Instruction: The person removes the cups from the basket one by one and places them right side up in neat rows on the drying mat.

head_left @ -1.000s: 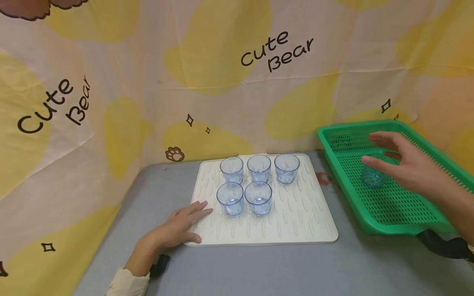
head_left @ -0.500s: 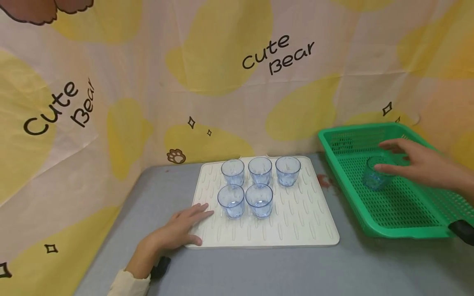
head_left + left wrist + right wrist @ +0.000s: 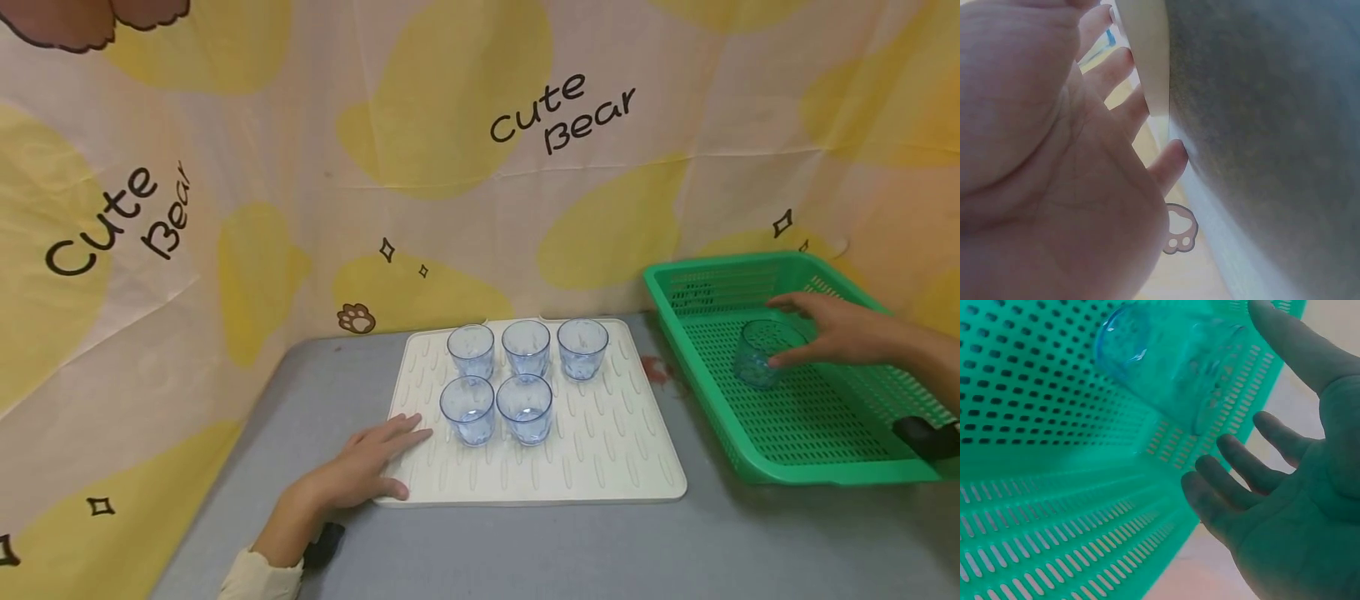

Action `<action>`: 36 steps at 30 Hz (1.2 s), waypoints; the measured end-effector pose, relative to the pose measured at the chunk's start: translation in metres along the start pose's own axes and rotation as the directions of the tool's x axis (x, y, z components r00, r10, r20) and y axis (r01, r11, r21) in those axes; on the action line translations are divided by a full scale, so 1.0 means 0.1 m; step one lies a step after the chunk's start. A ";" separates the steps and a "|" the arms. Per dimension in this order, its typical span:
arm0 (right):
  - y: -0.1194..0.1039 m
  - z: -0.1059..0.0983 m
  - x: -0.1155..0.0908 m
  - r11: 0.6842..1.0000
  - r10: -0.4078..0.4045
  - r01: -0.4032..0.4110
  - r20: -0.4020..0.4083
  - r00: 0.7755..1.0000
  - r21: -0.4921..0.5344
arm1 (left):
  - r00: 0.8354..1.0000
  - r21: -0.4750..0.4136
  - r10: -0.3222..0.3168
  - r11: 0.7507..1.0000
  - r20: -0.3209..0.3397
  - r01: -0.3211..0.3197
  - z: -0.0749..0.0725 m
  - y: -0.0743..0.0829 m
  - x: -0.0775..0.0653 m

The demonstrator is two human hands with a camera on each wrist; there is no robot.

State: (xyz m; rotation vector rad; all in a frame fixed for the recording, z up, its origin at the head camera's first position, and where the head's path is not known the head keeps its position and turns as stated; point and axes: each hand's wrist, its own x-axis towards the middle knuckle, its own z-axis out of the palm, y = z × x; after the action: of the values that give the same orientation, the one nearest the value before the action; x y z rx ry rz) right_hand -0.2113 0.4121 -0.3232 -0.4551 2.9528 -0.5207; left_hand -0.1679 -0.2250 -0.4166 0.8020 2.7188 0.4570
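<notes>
My right hand [image 3: 847, 333] reaches into the green basket [image 3: 825, 473], thumb and fingers spread to either side of a clear bluish glass [image 3: 756, 362]. In the right wrist view this glass [image 3: 1169, 365] shows a gap to the fingertips [image 3: 1233, 447]. My left hand [image 3: 363, 468] rests with fingers spread on the left edge of the white ridged mat [image 3: 600, 471]. In the left wrist view the fingers [image 3: 1110, 69] lie along the mat's edge [image 3: 1147, 56]. On the mat stand several matching glasses, a back row ending at the right glass [image 3: 582, 350] and a front pair [image 3: 525, 410].
The grey table [image 3: 525, 546] carries both mat and basket. Behind rises a printed cloth [image 3: 450, 150] with yellow patches and "Cute Bear" lettering. A reddish mark [image 3: 654, 369] shows on the table between mat and basket.
My right hand has moved from above the basket down beside the glass, its thumb now lower near the glass's side. The left hand and the glasses on the mat stay put.
</notes>
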 end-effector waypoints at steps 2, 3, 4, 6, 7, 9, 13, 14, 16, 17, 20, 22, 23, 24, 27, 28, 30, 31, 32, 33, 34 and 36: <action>0.04 0.03 0.01 0.999 0.002 -0.003 0.024 1.000 0.039 | 1.000 -0.001 0.000 1.000 0.000 0.000 0.00 0.00 0.00; 0.06 0.04 0.02 0.999 0.006 -0.007 0.035 0.999 0.053 | 1.000 0.002 0.001 1.000 0.000 -0.001 0.00 0.00 -0.01; 0.08 0.06 0.03 0.998 0.011 -0.014 0.046 0.999 0.065 | 1.000 -0.002 -0.005 1.000 0.003 0.005 0.00 0.00 -0.01; 0.12 0.10 0.03 0.996 0.018 -0.024 0.065 0.998 0.086 | 1.000 0.004 0.002 1.000 -0.001 -0.002 0.00 0.00 -0.01; 0.13 0.12 0.04 0.995 0.020 -0.026 0.070 0.997 0.093 | 1.000 0.009 0.008 1.000 -0.005 -0.008 -0.01 0.00 -0.01; 0.16 0.16 0.05 0.994 0.020 -0.028 0.075 0.997 0.104 | 1.000 0.009 0.016 1.000 -0.011 -0.016 -0.01 0.01 -0.01; 0.18 0.23 0.08 0.992 0.019 -0.028 0.078 0.997 0.123 | 1.000 0.001 0.018 1.000 -0.013 -0.018 -0.02 0.02 -0.02; 0.18 0.24 0.08 0.992 0.022 -0.031 0.078 0.997 0.122 | 1.000 -0.002 0.018 1.000 -0.013 -0.018 -0.01 0.02 -0.02; 0.19 0.25 0.08 0.992 0.025 -0.033 0.071 0.997 0.120 | 1.000 -0.005 0.018 1.000 -0.015 -0.018 -0.01 0.02 -0.02; 0.19 0.26 0.08 0.992 0.024 -0.032 0.068 0.997 0.119 | 1.000 -0.006 0.019 1.000 -0.018 -0.020 -0.01 0.02 -0.02; 0.21 0.27 0.08 0.992 0.020 -0.027 0.055 0.998 0.125 | 1.000 -0.004 0.019 1.000 -0.021 -0.019 -0.01 0.02 -0.01; 0.21 0.28 0.08 0.991 0.019 -0.025 0.049 0.999 0.131 | 1.000 0.000 0.019 1.000 -0.022 -0.019 -0.01 0.01 -0.01; 0.22 0.28 0.07 0.991 0.018 -0.024 0.046 0.999 0.132 | 0.999 0.005 0.022 1.000 -0.024 -0.022 -0.01 0.01 -0.01; 0.22 0.28 0.07 0.991 0.018 -0.024 0.043 0.999 0.133 | 1.000 0.005 0.019 1.000 -0.021 -0.019 -0.01 0.01 -0.01; 0.23 0.29 0.06 0.991 0.022 -0.026 0.038 0.999 0.132 | 1.000 0.013 0.018 1.000 -0.015 -0.018 -0.01 0.01 0.00; 0.24 0.29 0.06 0.991 0.022 -0.026 0.038 0.999 0.132 | 1.000 0.011 0.012 1.000 -0.010 -0.012 -0.01 0.01 0.00; 0.24 0.29 0.06 0.990 0.023 -0.028 0.038 0.999 0.141 | 1.000 0.013 0.006 1.000 -0.005 -0.006 -0.01 0.01 0.00; 0.24 0.28 0.06 0.989 0.025 -0.031 0.039 0.999 0.146 | 1.000 0.016 0.004 1.000 -0.004 -0.004 0.00 0.01 0.00; 0.23 0.28 0.06 0.988 0.028 -0.034 0.040 0.999 0.151 | 1.000 0.015 0.003 1.000 -0.004 -0.003 0.00 0.01 0.00; 0.23 0.28 0.07 0.987 0.029 -0.035 0.040 0.999 0.158 | 1.000 0.014 0.003 1.000 -0.004 -0.003 0.00 0.01 0.00; 0.22 0.27 0.07 0.986 0.033 -0.039 0.040 0.999 0.164 | 1.000 0.013 0.000 1.000 -0.004 0.000 0.00 0.01 -0.01; 0.20 0.26 0.07 0.984 0.036 -0.042 0.037 0.999 0.174 | 1.000 0.002 -0.003 1.000 -0.005 0.003 -0.01 0.01 -0.01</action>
State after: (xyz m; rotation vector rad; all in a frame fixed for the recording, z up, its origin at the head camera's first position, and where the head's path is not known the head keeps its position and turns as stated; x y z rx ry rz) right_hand -0.2198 0.4197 -0.3549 -0.3827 2.8446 -0.7517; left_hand -0.1663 -0.2248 -0.4154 0.7988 2.7247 0.4566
